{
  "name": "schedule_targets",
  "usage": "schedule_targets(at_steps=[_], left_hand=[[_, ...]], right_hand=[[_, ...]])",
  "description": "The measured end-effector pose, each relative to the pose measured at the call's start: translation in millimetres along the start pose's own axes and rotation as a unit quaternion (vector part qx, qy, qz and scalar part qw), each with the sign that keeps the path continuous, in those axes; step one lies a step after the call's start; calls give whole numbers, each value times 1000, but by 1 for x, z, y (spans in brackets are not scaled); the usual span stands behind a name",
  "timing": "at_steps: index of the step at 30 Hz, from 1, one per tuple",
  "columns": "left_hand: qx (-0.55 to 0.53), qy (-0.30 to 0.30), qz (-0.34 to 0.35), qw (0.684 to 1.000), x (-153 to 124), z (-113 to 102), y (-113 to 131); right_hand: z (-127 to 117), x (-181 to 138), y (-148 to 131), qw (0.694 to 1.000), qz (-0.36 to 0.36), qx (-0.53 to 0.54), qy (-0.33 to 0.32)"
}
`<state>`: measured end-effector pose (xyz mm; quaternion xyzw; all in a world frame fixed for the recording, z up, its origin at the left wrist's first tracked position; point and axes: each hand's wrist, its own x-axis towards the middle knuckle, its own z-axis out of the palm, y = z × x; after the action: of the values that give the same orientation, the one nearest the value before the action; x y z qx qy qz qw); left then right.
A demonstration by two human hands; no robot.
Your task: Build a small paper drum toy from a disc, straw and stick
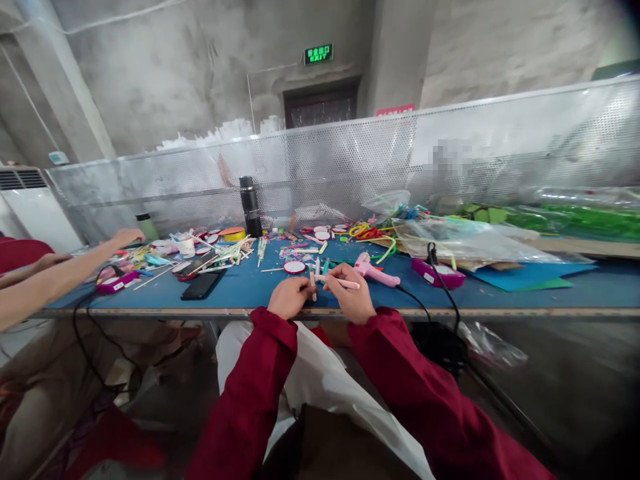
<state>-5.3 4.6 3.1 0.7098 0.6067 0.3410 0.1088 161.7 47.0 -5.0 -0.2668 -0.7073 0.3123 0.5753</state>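
Note:
Near the table's front edge, my left hand (289, 298) pinches a short pale stick (313, 285) that stands roughly upright. My right hand (351, 298) is closed around a pale pink pen (349, 284), whose tip points left toward the stick; I cannot tell whether they touch. Just behind the hands lies a small round white disc with a red rim (295, 267). A pink glue gun (376, 270) rests to the right of my right hand, with its black cord running off toward the front edge.
A purple box (439, 273) with a cord sits at right, near plastic-covered sheets (480, 243). Behind stand a black bottle (250, 207) and a mesh partition (345, 157). Left are a phone (203, 285), wooden sticks (235, 252), another purple box (117, 283) and another person's arm (75, 277).

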Motion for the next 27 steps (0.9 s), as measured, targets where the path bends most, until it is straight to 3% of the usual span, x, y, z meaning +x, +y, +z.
schedule_targets(at_steps=[17,27], left_hand=[[-8,-2,24,1000,2,0,-5],[-5,9,23,1000,1,2,-4]], right_hand=[[1,-1,8,995,29,96,2],[1,-1,6,996,2,89,-6]])
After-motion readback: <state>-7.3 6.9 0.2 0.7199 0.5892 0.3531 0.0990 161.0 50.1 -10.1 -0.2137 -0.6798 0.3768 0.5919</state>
